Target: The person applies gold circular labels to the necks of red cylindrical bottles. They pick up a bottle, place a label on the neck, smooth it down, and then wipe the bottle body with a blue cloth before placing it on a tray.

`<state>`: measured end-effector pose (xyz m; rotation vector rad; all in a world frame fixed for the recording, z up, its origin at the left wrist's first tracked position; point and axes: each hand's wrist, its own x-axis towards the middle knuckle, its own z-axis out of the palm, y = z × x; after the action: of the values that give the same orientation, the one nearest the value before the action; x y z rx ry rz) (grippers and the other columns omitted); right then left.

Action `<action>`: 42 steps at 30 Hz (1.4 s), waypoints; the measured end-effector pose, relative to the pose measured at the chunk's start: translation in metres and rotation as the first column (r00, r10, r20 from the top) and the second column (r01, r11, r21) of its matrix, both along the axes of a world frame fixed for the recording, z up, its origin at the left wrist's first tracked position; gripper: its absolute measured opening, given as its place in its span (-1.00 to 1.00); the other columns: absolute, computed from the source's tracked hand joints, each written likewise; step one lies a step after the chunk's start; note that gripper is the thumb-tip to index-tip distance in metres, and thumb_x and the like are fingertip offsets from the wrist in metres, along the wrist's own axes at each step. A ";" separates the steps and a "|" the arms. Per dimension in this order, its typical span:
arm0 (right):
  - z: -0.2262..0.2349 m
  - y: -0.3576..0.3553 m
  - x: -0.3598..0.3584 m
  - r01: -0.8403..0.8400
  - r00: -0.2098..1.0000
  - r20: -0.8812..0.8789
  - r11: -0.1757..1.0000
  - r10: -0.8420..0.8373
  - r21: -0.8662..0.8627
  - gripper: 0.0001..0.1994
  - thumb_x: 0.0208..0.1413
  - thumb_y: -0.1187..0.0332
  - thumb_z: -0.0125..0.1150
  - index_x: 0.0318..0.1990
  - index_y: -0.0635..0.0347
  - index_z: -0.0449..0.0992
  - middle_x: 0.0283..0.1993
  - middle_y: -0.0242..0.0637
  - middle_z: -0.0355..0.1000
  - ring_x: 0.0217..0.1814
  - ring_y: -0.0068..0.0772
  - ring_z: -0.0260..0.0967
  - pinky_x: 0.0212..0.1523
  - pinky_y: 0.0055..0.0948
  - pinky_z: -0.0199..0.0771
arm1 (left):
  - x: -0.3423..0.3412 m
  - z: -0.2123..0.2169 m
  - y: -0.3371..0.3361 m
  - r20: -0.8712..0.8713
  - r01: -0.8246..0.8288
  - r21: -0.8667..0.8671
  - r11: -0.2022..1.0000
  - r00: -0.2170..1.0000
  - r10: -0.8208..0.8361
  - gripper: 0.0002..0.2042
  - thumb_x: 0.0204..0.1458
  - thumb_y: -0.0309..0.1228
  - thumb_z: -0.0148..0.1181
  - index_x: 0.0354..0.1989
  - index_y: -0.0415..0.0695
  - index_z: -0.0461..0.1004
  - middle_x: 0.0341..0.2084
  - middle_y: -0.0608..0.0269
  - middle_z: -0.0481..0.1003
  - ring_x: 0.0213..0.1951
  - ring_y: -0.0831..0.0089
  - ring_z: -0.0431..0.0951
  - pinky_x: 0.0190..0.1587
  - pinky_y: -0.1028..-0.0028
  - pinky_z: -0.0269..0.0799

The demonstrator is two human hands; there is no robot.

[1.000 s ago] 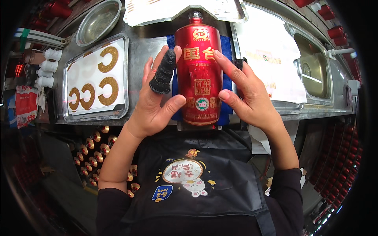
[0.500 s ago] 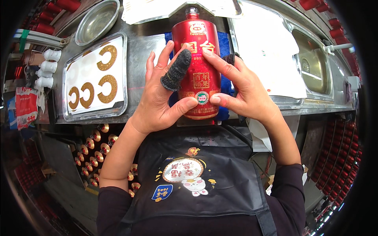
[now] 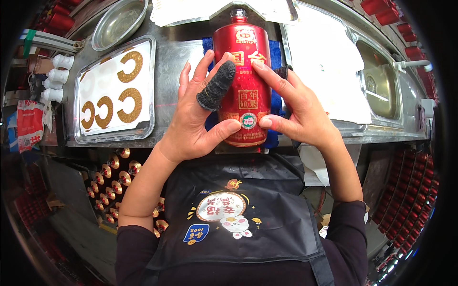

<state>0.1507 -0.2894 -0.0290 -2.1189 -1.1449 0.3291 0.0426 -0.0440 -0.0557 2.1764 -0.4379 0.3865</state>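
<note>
Spread wide, my left hand (image 3: 190,120) and right hand (image 3: 304,112) flank a liquor bottle (image 3: 247,85). I'd clasp its likely slick sides.

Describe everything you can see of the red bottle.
The red bottle is glossy, glass or coated; I cannot tell which. It has a broad body, short neck and dark cap, with gold characters, a square gold seal and a round green-and-white sticker near its base. It lies face up on blue cloth, neck away from the person. The left hand and right hand appear to touch it, thumbs flanking the sticker.
</note>
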 end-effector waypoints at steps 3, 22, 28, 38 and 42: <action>0.002 0.000 0.000 0.005 0.999 -0.046 1.000 -0.004 0.023 -0.06 -0.02 -0.25 0.37 0.48 -0.03 0.24 -0.34 -0.32 0.18 -0.38 -0.40 0.09 -0.37 -0.42 0.14 | 0.000 0.001 0.001 0.000 -0.006 -0.007 1.000 1.000 0.006 -0.25 0.12 -0.01 0.27 0.45 -0.03 0.22 0.47 0.02 0.15 0.52 -0.07 -0.06 0.45 -0.21 -0.42; 0.030 0.016 -0.003 0.093 0.993 -0.062 0.987 -0.102 -0.132 -0.09 -0.07 -0.10 0.47 0.48 -0.21 0.24 -0.29 -0.11 0.22 -0.31 -0.06 0.32 -0.25 -0.23 0.37 | 0.002 0.012 -0.003 -0.046 -0.018 0.034 0.999 0.999 0.020 -0.25 0.10 0.00 0.27 0.46 0.05 0.21 0.47 0.09 0.16 0.51 -0.05 -0.01 0.43 -0.28 -0.39; 0.028 0.013 -0.003 0.090 0.993 -0.065 0.984 -0.101 -0.151 -0.08 -0.07 -0.09 0.47 0.49 -0.21 0.22 -0.30 -0.10 0.22 -0.31 -0.06 0.31 -0.26 -0.23 0.36 | 0.001 0.011 -0.003 -0.056 -0.012 0.030 0.999 0.998 0.014 -0.24 0.10 0.00 0.27 0.47 0.06 0.19 0.47 0.08 0.15 0.52 -0.03 -0.04 0.44 -0.24 -0.42; 0.029 0.016 -0.002 0.064 0.995 -0.068 0.986 -0.075 -0.153 -0.06 -0.09 -0.10 0.48 0.50 -0.20 0.21 -0.31 -0.09 0.23 -0.32 -0.07 0.28 -0.26 -0.24 0.35 | 0.000 0.012 -0.005 -0.040 -0.026 0.007 1.000 0.999 0.026 -0.24 0.11 -0.01 0.27 0.48 0.05 0.18 0.46 0.08 0.17 0.52 -0.03 -0.02 0.44 -0.22 -0.40; 0.017 0.007 -0.004 0.076 0.994 -0.073 0.989 -0.086 -0.125 -0.03 -0.10 -0.02 0.50 0.51 -0.15 0.17 -0.31 -0.16 0.22 -0.33 -0.19 0.28 -0.27 -0.29 0.34 | 0.000 0.010 -0.005 -0.032 -0.033 0.002 0.999 0.999 0.033 -0.23 0.10 -0.01 0.28 0.48 0.02 0.18 0.46 0.07 0.18 0.52 -0.04 -0.01 0.45 -0.21 -0.39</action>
<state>0.1471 -0.2825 -0.0119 -2.2313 -1.0134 0.4511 0.0424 -0.0490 -0.0456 2.1910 -0.3847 0.3687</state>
